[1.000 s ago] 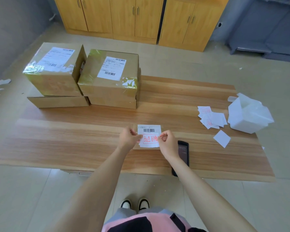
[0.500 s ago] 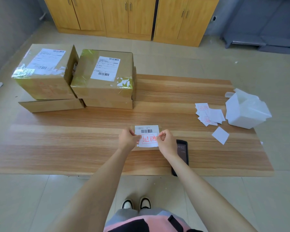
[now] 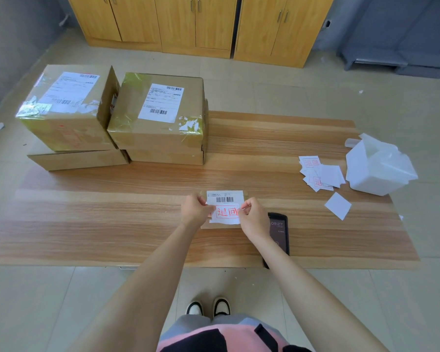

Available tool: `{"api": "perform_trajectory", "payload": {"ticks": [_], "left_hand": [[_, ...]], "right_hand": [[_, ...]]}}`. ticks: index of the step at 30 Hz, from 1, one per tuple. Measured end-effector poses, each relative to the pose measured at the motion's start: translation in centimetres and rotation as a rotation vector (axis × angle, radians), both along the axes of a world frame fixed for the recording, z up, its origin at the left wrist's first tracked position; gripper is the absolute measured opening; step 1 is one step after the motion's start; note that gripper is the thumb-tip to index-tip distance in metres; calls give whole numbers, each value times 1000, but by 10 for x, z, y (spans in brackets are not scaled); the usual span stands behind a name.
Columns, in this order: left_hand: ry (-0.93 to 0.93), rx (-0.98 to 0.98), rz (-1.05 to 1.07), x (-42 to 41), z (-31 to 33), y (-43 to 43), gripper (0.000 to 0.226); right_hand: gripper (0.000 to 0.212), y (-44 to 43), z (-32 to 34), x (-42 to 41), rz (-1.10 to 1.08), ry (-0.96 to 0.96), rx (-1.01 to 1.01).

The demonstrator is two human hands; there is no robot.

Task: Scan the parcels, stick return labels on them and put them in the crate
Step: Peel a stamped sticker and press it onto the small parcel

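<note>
The return label [image 3: 226, 212] you hold reads 退回 in red; a loose label [image 3: 311, 163] at two o'clock reads the same; the phone [image 3: 279, 231] at four o'clock shows 09:27

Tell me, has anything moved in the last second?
Nothing visibly changed. The left hand and right hand still pinch the ends of the return label over the small parcel; the black handheld device, stacked boxes and loose labels lie as before.
</note>
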State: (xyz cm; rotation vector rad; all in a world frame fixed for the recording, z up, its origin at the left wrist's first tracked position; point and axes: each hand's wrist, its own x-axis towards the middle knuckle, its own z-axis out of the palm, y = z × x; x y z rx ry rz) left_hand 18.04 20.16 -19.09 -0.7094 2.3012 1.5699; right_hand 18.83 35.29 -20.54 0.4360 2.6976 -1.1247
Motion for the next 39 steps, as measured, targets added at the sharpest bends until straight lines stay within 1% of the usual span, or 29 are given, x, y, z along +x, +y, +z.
{"api": "perform_trajectory", "payload": {"ticks": [6, 10, 12, 15, 18, 19, 21, 23, 25, 27, 29, 31, 33, 35, 37, 39], "left_hand": [[-7, -26, -20, -2, -2, -1, 36], [-31, -67, -39, -6, -5, 1, 34], [-42, -130, -68, -8, -5, 2, 30], [-42, -231, -123, -9, -3, 4, 23], [-43, -404, -213, -10, 3, 6, 23], [-49, -476, -251, -11, 6, 6, 26], [-78, -626, -317, -11, 11, 3, 41], [-109, -732, -350, -11, 12, -3, 54], [-100, -756, -378, -9, 8, -8, 59], [-9, -761, -455, -6, 2, -11, 59], [129, -760, -534, -4, -2, -10, 61], [211, -735, -636, -4, -4, -6, 72], [230, -734, -762, -5, -5, -3, 87], [227, -743, -834, -7, -5, -1, 98], [216, -748, -867, -9, -6, -1, 101], [187, -770, -903, -11, -7, -2, 100]], "right_hand": [[5, -1, -1, -1, 7, 3, 30], [6, -2, 0, -4, 66, -28, 74], [4, -1, 0, -7, 102, -52, 95], [5, 0, 0, -11, 113, -88, 69], [7, 2, 1, -14, 105, -105, 48], [7, 2, 1, -14, 106, -106, 47], [6, 1, 3, -14, 111, -105, 73], [4, 1, 5, -13, 132, -103, 153], [7, 4, 6, -11, 133, -90, 216], [11, 8, 7, -11, 108, -41, 201], [19, 10, 6, -11, 152, 42, 153], [37, 7, 7, -12, 276, 83, 175], [62, 4, 8, -15, 435, 67, 272], [83, 3, 9, -18, 545, 24, 320], [93, 3, 9, -21, 591, -20, 314], [98, 4, 9, -24, 633, -60, 320]]}}
